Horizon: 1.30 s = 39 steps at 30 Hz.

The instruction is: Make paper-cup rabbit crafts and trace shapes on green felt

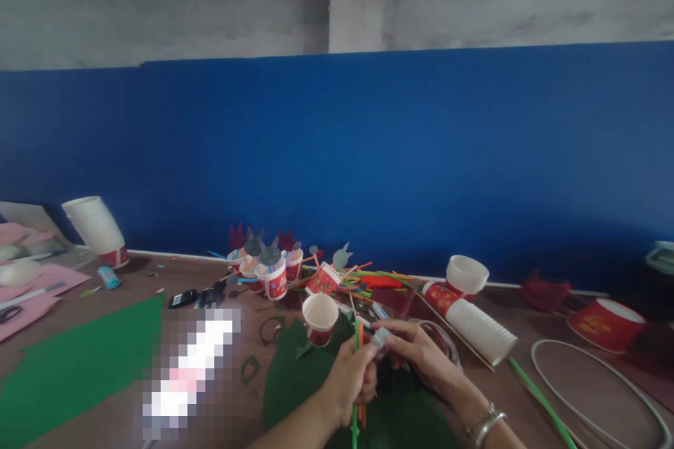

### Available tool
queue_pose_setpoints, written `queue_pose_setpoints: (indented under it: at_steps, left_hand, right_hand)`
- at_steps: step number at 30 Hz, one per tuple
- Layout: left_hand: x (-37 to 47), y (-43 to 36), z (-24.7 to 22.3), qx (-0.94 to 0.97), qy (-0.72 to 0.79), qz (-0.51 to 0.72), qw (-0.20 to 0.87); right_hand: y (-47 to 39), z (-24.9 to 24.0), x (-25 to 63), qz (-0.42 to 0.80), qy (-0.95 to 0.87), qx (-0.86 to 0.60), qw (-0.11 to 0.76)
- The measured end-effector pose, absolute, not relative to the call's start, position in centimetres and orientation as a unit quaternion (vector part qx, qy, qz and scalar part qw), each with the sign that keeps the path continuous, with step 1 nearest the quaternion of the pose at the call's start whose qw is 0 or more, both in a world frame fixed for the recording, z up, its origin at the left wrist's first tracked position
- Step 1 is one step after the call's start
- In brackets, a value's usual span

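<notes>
Clenching a green straw (357, 335) and an orange straw (361, 415) in the grip of the left hand (345, 377), towards six o'clock, hiding their middles, with the green end cut off below. Pinching a pale item (381, 337), too blurred to name, in the right hand (418, 349).

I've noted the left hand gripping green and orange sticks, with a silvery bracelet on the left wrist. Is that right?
Not quite: the head view shows the silvery bracelet on the right wrist, not the left. The left hand does grip the green and orange sticks.
</notes>
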State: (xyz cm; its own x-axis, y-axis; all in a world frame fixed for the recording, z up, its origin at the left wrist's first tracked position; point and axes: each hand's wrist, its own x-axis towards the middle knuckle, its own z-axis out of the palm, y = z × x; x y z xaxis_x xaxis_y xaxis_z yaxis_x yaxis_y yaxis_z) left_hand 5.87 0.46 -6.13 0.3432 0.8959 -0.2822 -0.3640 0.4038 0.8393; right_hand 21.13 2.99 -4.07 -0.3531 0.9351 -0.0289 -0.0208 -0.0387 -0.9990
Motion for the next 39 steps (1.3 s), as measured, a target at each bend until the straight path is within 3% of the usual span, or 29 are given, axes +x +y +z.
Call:
queue_pose_setpoints:
  at_steps: [6,16,27,39]
  left_hand:
    - [5.9,0.3,-6.3,0.351,0.390,0.421,0.739]
    - [5.7,0.3,-6.2,0.347,0.372,0.441,0.740]
    - [5.8,0.1,-6.2,0.364,0.407,0.424,0.722]
    - [5.6,0.2,-6.1,0.364,0.394,0.434,0.723]
  right_hand:
    - [2.8,-3.5,20.9,0.572,-0.603,-0.403,0.381]
    - [3.1,-4.5,20.8,0.668,-0.502,-0.356,0.418]
    - [2.8,-3.6,21.1,0.601,-0.594,-0.353,0.401]
    - [3.4,-5.0,21.2,0.643,-0.546,-0.332,0.422]
